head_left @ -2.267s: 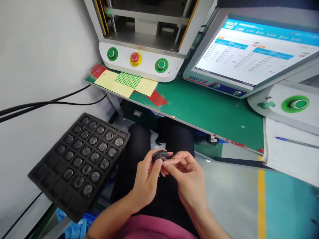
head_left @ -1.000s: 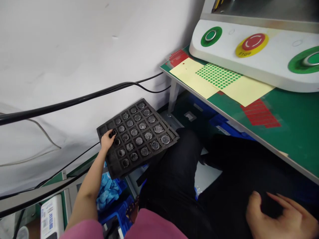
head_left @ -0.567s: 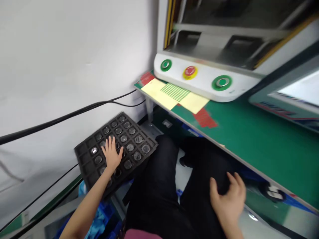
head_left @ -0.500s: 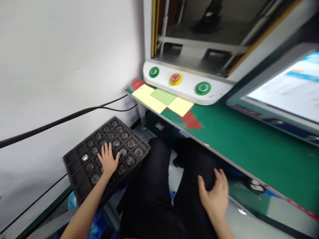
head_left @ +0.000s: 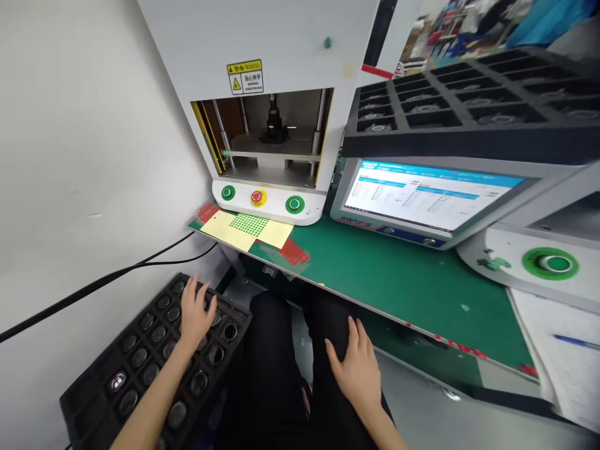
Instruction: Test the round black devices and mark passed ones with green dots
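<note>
My left hand (head_left: pixel 195 315) is over the far part of a black compartment tray (head_left: pixel 89 390), at the lower left beside my leg. Its fingers are apart and reach down among the cells; what the fingertips touch is hidden. Most cells hold round, glassy-looking parts (head_left: pixel 158 333). One part (head_left: pixel 117 381) shines brighter than the others, near some bare cells on the tray's left. On my dark-trousered thigh (head_left: pixel 323 312), my right hand (head_left: pixel 357 370) rests with thumb and fingers apart, holding nothing.
A press machine (head_left: pixel 272 150) with green and red buttons stands on the green bench (head_left: pixel 398 269). Yellow sticker sheets (head_left: pixel 229 232) lie before it. Right of it are a monitor (head_left: pixel 422 200), another black tray (head_left: pixel 347 147) above, and papers (head_left: pixel 562 362). Cables (head_left: pixel 94 284) run along the wall.
The view has swung right and up, showing more of the press, the monitor and the second tray. My left hand has shifted towards the tray's far edge. My right hand stays on my thigh.
</note>
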{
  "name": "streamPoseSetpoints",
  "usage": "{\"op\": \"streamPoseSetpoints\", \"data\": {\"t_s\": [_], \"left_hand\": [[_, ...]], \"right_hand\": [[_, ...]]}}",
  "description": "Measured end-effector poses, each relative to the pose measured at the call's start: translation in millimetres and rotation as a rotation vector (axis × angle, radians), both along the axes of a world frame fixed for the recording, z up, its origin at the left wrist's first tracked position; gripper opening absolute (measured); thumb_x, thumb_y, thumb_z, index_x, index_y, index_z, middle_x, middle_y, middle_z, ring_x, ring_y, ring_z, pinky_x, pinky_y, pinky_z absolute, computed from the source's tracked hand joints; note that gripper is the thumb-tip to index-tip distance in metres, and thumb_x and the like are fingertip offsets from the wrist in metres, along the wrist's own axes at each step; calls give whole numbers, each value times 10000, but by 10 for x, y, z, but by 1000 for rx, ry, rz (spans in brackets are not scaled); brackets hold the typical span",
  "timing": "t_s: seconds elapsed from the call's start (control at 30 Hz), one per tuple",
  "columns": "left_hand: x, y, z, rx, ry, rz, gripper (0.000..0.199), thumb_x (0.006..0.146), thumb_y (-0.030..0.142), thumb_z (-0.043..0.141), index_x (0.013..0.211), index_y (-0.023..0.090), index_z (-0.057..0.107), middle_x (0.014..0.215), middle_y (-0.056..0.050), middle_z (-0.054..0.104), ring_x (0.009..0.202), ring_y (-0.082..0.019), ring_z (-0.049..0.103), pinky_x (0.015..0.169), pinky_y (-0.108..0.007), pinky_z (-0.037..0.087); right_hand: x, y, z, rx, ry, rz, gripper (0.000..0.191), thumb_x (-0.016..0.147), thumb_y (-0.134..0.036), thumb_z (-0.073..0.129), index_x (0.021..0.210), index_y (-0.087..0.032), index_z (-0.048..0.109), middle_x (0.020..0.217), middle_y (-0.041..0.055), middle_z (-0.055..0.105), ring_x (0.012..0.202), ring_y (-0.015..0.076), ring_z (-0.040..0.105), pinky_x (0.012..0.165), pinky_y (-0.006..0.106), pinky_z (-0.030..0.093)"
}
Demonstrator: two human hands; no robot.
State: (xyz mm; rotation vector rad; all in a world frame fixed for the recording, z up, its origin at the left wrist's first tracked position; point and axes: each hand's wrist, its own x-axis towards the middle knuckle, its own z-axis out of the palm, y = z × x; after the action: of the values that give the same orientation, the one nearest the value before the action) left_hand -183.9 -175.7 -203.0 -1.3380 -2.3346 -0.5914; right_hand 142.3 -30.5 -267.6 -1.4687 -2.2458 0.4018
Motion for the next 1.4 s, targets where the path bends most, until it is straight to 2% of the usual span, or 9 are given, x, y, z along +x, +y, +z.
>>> {"op": "streamPoseSetpoints", "data": {"t_s": [0.07, 0.17, 0.27, 0.37, 0.93, 1.1, 1.23, 1.3, 1.4], "left_hand": [[-62, 518, 294, -43, -1, -229, 294, 914, 275, 441, 1106, 155, 630, 1354, -170, 544, 1331, -306, 432, 1090, -506, 370], [-149, 1142, 527, -98, 4, -365, 295, 908, 299, 451, 1090, 176, 647, 1340, -118, 578, 1299, -250, 480, 1103, -428, 388], [-233, 1483, 551, -153, 9, -439, 294, 881, 304, 476, 1041, 159, 675, 1302, -128, 614, 1259, -258, 527, 1078, -424, 423], [-308, 1595, 514, -192, 5, -464, 310, 874, 237, 431, 1040, 150, 678, 1236, -125, 661, 1179, -233, 598, 1026, -403, 474], [-287, 1667, 534, -299, 47, -425, 410, 849, 267, 496, 1228, 189, 631, 1335, -59, 601, 1046, -286, 617, 924, -461, 481], [-220, 1646, 628, -122, 54, -394, 413, 863, 249, 459, 1231, 151, 618, 1298, -108, 626, 1096, -289, 615, 939, -460, 495], [91, 1341, 775, 123, 76, -343, 432, 914, 210, 348, 1271, 87, 557, 1291, -178, 613, 1186, -251, 589, 1004, -407, 482], [371, 1058, 851, 209, 107, -390, 406, 903, 200, 372, 1244, 105, 571, 1211, -169, 663, 1155, -243, 615, 990, -386, 499], [844, 595, 961, 330, 175, -687, 419, 833, 183, 471, 1236, 149, 579, 1028, -125, 737, 968, -246, 701, 822, -352, 586]], "right_hand": [[13, 3, -1, -4, 5, -6, 673, 912, -539, 337, 1397, -73, 354, 1380, 232, 451, 1233, 385, 479, 948, 491, 473], [30, -3, 0, 1, 17, -16, 664, 911, -533, 343, 1390, -72, 362, 1380, 231, 454, 1234, 381, 479, 945, 488, 476], [45, -3, -6, 16, 37, -30, 657, 914, -525, 342, 1390, -72, 363, 1382, 227, 453, 1242, 373, 477, 958, 481, 470], [65, 11, -13, 8, 55, -49, 648, 916, -520, 338, 1390, -79, 366, 1385, 217, 458, 1242, 364, 484, 959, 474, 474], [89, 39, -24, -49, 81, -69, 692, 896, -568, 336, 1393, -87, 372, 1393, 212, 469, 1244, 366, 492, 938, 484, 492], [103, 39, -67, -8, 119, -68, 695, 897, -583, 346, 1380, -86, 391, 1365, 228, 490, 1229, 378, 505, 920, 515, 499], [94, 19, 38, 65, 331, -8, 608, 886, -605, 403, 1179, -102, 576, 1296, 249, 547, 1248, 390, 488, 975, 590, 442], [55, -30, 220, -75, 523, 53, 497, 880, -586, 460, 1053, -159, 647, 1248, 204, 608, 1220, 354, 534, 999, 575, 437], [-27, -125, 635, -611, 867, 150, 587, 879, -665, 378, 987, -183, 695, 1025, 152, 726, 1004, 303, 679, 903, 499, 530]]}}
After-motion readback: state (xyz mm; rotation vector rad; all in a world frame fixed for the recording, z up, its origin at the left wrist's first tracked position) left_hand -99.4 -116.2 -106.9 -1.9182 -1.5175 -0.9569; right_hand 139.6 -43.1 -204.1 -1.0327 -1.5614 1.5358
